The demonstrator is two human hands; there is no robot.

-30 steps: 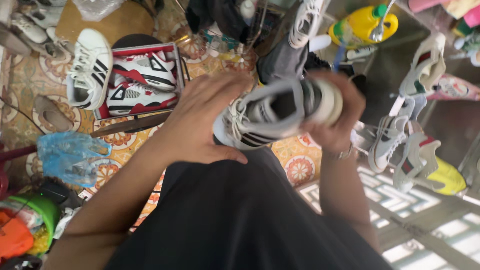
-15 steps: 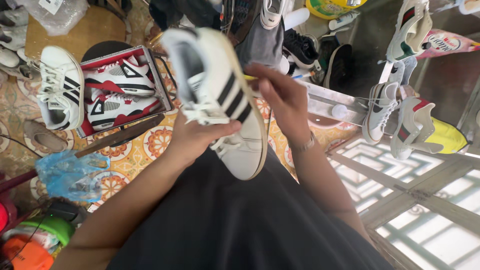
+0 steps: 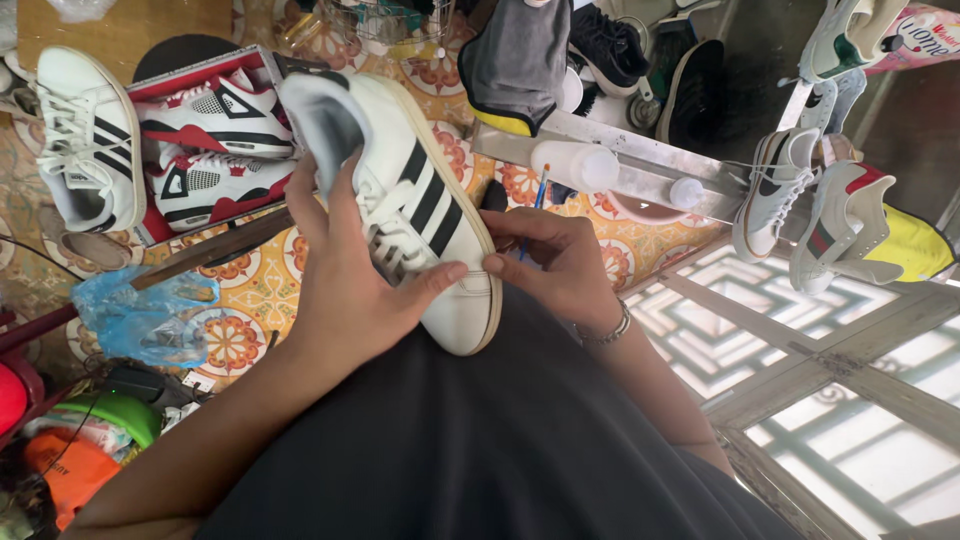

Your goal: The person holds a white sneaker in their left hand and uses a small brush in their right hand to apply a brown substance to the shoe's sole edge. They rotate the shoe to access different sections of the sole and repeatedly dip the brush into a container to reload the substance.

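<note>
A: What had changed just then?
B: The white sneaker with black stripes point(image 3: 420, 205), a half second before raised upright, had come down against the lap, toe toward the body. The left hand point(image 3: 345, 285) wrapped closed around its laced upper; the right hand point(image 3: 560, 265) pinched the pale rubber sole edge and a thin blue-handled brush point(image 3: 538, 200).
A: So edge work looked underway. Textures?
B: Smooth leather, matte sole. Beyond the sneaker lay a red box point(image 3: 200, 75) with red-and-white high-tops point(image 3: 215, 140), and a white squeeze bottle point(image 3: 575, 165).

Patterned tile floor point(image 3: 262, 290) with shoebox point(image 3: 205, 75), blue bag point(image 3: 140, 315)
</note>
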